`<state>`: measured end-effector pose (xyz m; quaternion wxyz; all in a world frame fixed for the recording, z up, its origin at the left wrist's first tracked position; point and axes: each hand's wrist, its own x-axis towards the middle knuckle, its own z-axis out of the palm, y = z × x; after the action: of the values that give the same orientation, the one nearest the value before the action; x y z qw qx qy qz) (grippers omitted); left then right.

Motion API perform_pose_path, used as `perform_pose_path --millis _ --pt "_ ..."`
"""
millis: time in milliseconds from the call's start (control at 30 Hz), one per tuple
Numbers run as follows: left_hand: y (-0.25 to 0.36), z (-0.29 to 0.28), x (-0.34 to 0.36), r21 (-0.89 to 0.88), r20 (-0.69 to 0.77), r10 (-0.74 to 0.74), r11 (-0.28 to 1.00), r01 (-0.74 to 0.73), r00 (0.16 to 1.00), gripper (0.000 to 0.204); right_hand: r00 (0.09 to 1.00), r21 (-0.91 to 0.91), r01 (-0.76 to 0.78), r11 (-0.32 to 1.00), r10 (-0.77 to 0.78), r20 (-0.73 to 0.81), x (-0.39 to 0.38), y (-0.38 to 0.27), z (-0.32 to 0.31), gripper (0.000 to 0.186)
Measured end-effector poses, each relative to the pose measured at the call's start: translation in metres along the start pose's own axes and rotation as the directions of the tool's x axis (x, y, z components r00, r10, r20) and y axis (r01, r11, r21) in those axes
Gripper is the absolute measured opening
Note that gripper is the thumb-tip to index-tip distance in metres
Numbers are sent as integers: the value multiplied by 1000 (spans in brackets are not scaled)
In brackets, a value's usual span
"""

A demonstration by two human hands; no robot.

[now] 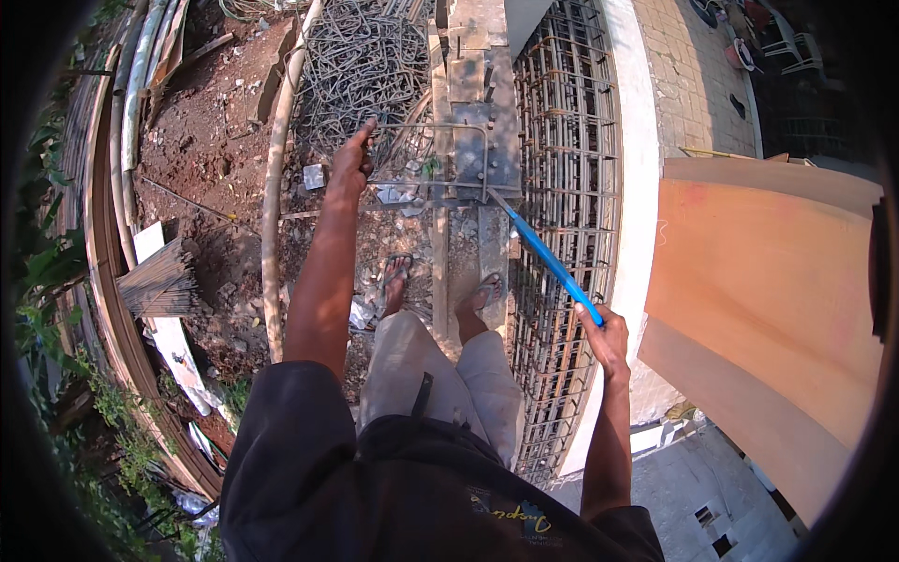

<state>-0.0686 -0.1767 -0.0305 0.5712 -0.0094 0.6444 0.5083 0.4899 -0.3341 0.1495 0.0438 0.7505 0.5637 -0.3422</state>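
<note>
At the near edge of the surface, the bent rod is pinched by the left hand, the blue lever gripped by the right hand. Bending is presumed; leverage seems required next.

Bright sunlight, dappled shadows; edges fisheye-bent, corners black.

A thin steel rod, bent into a rectangular shape, reaches left from over the dark plate; a blue-handled bending bar slants right from the plate's near edge.
</note>
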Motion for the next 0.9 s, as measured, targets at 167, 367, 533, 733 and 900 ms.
perform_pose_path --millis 167,367,533,733,900 --pt "-3 18 -2 -47 -217 37 998 -48 976 32 981 -182 167 969 -145 126 76 0 -42 58" --pt "-12 22 13 4 -284 76 997 -78 956 37 966 -291 242 926 -201 163 110 -13 -71 58" --pt "-5 22 3 -1 -224 29 1000 -30 974 39 976 -182 213 960 -199 92 86 18 -26 56" --pt "-2 13 11 280 -120 104 958 -67 987 43 987 -174 88 981 -62 151 76 4 -33 59" --pt "23 66 -13 832 371 455 225 -507 809 73 983 -173 42 984 -9 185 72 -7 -37 61"
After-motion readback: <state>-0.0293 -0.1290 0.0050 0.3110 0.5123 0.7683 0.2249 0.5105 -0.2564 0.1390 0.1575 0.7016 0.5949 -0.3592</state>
